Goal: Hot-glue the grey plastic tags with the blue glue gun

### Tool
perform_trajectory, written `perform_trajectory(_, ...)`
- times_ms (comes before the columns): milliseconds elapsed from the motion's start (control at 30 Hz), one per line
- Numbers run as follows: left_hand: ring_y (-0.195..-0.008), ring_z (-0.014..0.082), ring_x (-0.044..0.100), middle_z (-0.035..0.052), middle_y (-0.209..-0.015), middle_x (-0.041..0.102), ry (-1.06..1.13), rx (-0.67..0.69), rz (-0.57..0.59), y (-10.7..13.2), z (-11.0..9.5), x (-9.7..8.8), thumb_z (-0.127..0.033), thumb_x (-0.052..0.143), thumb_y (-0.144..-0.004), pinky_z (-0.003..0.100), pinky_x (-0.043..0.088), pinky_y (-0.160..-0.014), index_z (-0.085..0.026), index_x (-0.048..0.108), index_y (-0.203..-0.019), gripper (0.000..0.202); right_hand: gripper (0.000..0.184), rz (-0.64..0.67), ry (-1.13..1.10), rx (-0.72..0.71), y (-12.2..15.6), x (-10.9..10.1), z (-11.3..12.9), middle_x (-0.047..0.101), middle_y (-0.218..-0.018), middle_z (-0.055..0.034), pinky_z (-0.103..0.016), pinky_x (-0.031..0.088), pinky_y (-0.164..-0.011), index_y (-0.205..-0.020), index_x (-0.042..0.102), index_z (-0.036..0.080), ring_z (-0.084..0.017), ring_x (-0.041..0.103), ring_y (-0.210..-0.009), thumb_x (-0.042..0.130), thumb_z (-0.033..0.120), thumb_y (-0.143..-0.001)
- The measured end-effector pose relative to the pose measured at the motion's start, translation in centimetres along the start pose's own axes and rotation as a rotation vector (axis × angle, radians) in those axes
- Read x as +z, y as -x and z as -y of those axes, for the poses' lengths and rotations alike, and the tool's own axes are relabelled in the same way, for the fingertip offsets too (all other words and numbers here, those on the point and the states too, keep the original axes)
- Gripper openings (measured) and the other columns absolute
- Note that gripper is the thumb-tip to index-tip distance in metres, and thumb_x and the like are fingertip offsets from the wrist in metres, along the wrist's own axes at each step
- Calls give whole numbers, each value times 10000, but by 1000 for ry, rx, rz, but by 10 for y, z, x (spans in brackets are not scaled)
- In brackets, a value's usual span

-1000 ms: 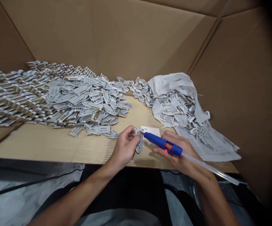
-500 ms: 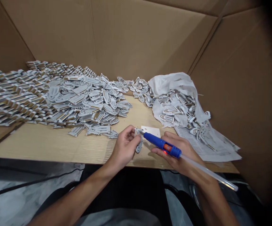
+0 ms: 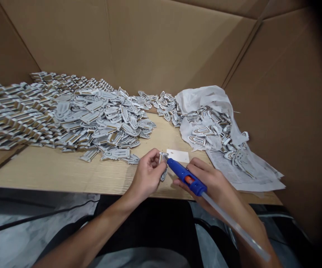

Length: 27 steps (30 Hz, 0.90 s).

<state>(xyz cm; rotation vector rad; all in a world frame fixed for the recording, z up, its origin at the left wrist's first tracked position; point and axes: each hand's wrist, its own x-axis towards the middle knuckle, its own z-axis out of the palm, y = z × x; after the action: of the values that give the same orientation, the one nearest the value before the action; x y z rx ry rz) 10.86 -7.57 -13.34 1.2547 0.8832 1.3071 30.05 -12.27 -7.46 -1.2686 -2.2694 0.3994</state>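
While the left hand pinches one grey clip piece beside a white card, the right hand wraps closed around a blue glue gun, nozzle at the piece. Item: large heap of pieces, leftward. Item: smaller lot on white plastic, rightward. Bare wooden board lies open before both, up to its near edge.

1. A grey plastic clip-shaped piece stands roughly upright, pinched in the left hand, its edge partly hidden, so its exact outline is hard to tell.
2. A blue hot glue gun with an orange window sits tilted in the right hand, its nozzle tip at the piece's top.
3. A clear glue stick runs from the gun's rear, past the right wrist.
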Motion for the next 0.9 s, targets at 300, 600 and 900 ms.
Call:
perform_trajectory(300, -649, 87, 439, -35, -737, 456, 24, -10, 22, 1, 0, -1, -359, 680, -923, 189, 368, -593, -188, 488, -810, 280, 53, 23, 168, 18, -2, 7, 15, 659, -932, -67, -297, 492, -642, -983, 647, 233, -192, 631, -701, 595, 241, -992)
perform_trajectory(600, -645, 93, 422, -45, -701, 417, -108, -13, -101, 4, -4, -1, -393, 689, -915, 198, 355, -602, -187, 473, -784, 326, 185, -483, 253, 42, -1, 2, 30, 614, -832, -40, -298, 438, -619, -863, 542, 245, -177, 602, -655, 596, 341, -1011)
perform_trajectory(900, -659, 151, 597, 43, -796, 674, -724, 286, -350, -42, -85, -61, -359, 733, -849, 263, 455, -640, -170, 700, -957, 220, 378, -734, 314, 362, 12, -43, 18, 559, -581, -24, -325, 351, -544, -731, 557, 271, -225, 560, -572, 601, 541, -991)
